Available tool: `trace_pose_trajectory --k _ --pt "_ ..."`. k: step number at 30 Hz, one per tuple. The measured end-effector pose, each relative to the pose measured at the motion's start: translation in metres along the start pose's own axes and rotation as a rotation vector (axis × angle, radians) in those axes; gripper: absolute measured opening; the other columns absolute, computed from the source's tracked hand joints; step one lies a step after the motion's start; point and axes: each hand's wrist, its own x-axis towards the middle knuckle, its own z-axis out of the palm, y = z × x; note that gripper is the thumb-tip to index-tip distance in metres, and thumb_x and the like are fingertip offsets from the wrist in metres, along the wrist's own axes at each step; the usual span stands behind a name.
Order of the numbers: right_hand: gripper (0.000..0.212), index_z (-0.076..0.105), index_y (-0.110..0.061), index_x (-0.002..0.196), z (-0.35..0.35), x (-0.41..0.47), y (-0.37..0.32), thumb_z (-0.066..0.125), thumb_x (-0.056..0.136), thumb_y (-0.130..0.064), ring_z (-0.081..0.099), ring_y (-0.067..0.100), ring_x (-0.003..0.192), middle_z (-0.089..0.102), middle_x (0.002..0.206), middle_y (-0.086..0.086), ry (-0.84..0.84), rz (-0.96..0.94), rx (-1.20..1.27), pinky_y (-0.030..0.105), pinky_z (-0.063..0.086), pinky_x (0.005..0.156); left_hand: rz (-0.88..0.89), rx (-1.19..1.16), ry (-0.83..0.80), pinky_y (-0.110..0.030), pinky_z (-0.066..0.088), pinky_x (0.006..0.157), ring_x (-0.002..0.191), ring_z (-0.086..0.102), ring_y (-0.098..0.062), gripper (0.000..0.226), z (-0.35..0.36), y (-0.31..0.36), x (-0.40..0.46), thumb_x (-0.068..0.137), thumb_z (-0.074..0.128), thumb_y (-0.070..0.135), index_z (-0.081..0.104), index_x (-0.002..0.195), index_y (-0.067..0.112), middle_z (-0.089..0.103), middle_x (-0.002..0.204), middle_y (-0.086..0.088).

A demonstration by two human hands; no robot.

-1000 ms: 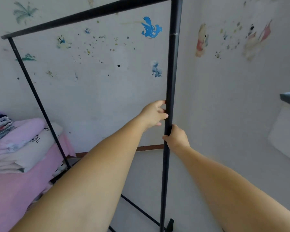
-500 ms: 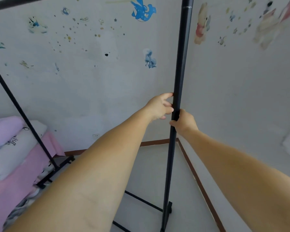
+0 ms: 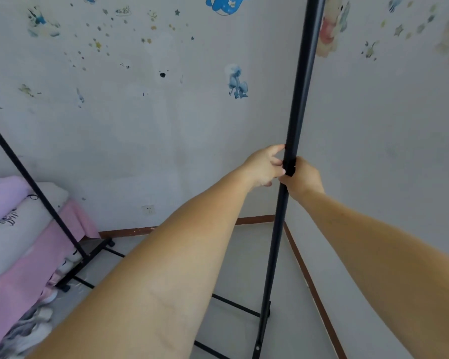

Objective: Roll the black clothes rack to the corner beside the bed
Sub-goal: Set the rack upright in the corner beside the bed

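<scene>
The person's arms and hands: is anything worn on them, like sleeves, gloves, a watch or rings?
Nothing that shows. The left hand and the right hand are bare, with no gloves. Both forearms are uncovered up to the frame edge: no sleeves, watch or bracelet. No rings can be seen, though some fingers are hidden.

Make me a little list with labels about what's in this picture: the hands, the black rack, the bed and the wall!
left hand: left hand grips the near upright pole
right hand: right hand grips the same pole, just below
rack: black metal clothes rack, no clothes seen on it, base bars on the floor
bed: bed with pink sheet at left, far rack leg beside it
wall: cartoon stickers on grey wall
corner: right behind the pole
</scene>
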Motion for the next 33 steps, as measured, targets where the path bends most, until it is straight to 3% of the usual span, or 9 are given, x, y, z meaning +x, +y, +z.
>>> trace_pose_trajectory --k 4,11,16,25,28,33 --pt "0.024 0.053 -0.010 0.113 -0.003 0.039 0.010 0.055 0.089 -0.012 0.054 0.019 0.078 0.058 0.092 0.003 -0.033 -0.028 0.022 0.024 0.037 0.051 -0.018 -0.011 0.025 -0.039 0.046 0.096 0.126 0.047 -0.027 0.066 0.005 0.006 0.035 0.091 0.050 0.002 0.021 0.146 0.026 0.046 0.142 -0.010" --pt "0.023 0.054 -0.008 0.112 -0.010 0.107 0.027 0.055 0.089 -0.009 0.052 0.016 0.077 0.055 0.088 0.000 -0.114 -0.091 0.042 0.018 0.033 0.049 -0.066 -0.025 0.094 -0.037 0.045 0.096 0.124 0.047 -0.026 0.065 0.015 0.019 0.099 0.091 0.049 0.002 0.022 0.145 0.025 0.046 0.141 -0.012" --pt "0.024 0.054 -0.007 0.113 -0.013 0.158 0.038 0.055 0.089 -0.011 0.057 0.020 0.082 0.060 0.094 0.005 -0.139 -0.127 0.018 0.027 0.042 0.064 -0.100 -0.040 0.132 -0.033 0.045 0.092 0.123 0.047 -0.024 0.066 0.023 0.025 0.144 0.091 0.049 0.002 0.022 0.145 0.027 0.044 0.142 -0.010" --pt "0.032 0.051 -0.004 0.120 -0.005 0.233 0.047 0.056 0.089 -0.009 0.061 0.028 0.099 0.063 0.112 0.014 -0.191 -0.162 -0.003 0.029 0.045 0.071 -0.142 0.037 0.168 -0.032 0.045 0.088 0.115 0.046 -0.020 0.070 0.017 0.028 0.212 0.091 0.043 -0.002 0.019 0.145 0.036 0.042 0.144 -0.007" --pt "0.030 0.052 -0.005 0.118 -0.002 0.255 0.050 0.055 0.089 -0.008 0.060 0.025 0.094 0.063 0.111 0.014 -0.188 -0.165 0.000 0.029 0.043 0.070 -0.141 0.042 0.164 -0.033 0.045 0.089 0.110 0.046 -0.019 0.070 0.012 0.027 0.233 0.091 0.043 -0.002 0.019 0.145 0.036 0.042 0.144 -0.007" --pt "0.030 0.052 -0.006 0.117 0.007 0.294 0.050 0.058 0.087 -0.008 0.055 0.019 0.086 0.063 0.110 0.013 -0.167 -0.152 0.002 0.029 0.044 0.070 -0.139 0.050 0.133 -0.035 0.045 0.093 0.122 0.047 -0.024 0.072 0.000 0.021 0.274 0.091 0.043 -0.003 0.016 0.145 0.037 0.041 0.145 -0.007"
